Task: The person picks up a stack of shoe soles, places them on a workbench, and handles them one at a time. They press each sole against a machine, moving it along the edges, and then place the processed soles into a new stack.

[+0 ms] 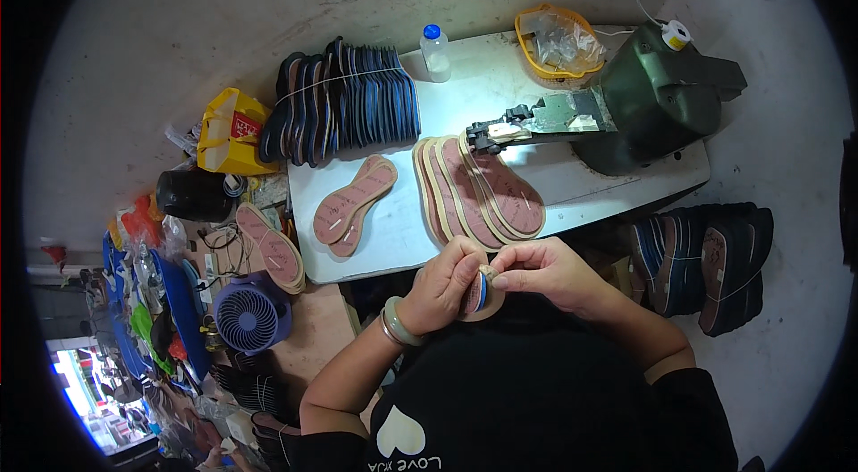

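My left hand (442,282), with a jade-green bangle (401,325) at its wrist, is closed round a shoe insole (474,297) held close to my body. The insole shows a pinkish face, a blue strip and a tan edge; much of it is hidden by my fingers. My right hand (547,272) pinches the insole's upper edge, its fingertips close to the left thumb. Just beyond my hands, a fanned stack of pink, tan-edged insoles (514,195) lies on the white table (357,268). Two more crossed insoles (356,204) lie to its left.
A green machine (652,101) with a long arm stands at the right, its head over the stack. Behind are tied dark insoles (344,105), a blue-capped bottle (435,56) and a yellow basket (559,70). A purple fan (250,315) stands left; tied bundles (733,266) sit low right.
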The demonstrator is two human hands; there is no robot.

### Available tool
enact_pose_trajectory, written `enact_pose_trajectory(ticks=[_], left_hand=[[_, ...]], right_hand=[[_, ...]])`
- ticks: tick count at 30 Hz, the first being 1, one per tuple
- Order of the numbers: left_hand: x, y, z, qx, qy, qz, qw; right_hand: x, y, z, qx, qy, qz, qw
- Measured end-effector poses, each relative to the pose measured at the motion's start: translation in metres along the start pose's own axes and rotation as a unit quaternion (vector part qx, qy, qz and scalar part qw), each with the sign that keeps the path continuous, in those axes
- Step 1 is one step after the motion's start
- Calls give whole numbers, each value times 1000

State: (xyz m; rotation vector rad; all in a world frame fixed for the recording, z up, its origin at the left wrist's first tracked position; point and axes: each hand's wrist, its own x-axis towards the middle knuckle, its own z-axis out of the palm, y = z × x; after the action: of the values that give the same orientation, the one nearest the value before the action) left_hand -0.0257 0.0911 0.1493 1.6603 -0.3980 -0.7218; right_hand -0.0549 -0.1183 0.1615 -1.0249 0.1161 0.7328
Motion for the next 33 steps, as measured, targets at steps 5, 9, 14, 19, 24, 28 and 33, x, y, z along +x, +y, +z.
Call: enact_pose_trajectory(ticks=[5, 9, 14, 19, 24, 28, 33], left_hand=[[6, 19, -7, 168, 172, 166, 956], [-7, 54, -4, 391, 128, 206, 888], [-9, 61, 0, 485, 116, 227, 837], [-6, 66, -1, 529, 96, 238, 809], [0, 69, -2, 519, 65, 224, 822], [3, 67, -5, 462, 69, 228, 854], [3, 63, -11, 395, 70, 215, 890]], right_hand=[[-5, 9, 4, 76, 35, -31, 996], [-6, 12, 5, 47, 78, -73, 993], [-5, 5, 16, -82, 124, -114, 982], [-3, -3, 18, -209, 136, -166, 954], [-2, -4, 19, -240, 144, -194, 940], [-2, 4, 15, -278, 150, -237, 919], [-3, 5, 18, -230, 156, -223, 934]])
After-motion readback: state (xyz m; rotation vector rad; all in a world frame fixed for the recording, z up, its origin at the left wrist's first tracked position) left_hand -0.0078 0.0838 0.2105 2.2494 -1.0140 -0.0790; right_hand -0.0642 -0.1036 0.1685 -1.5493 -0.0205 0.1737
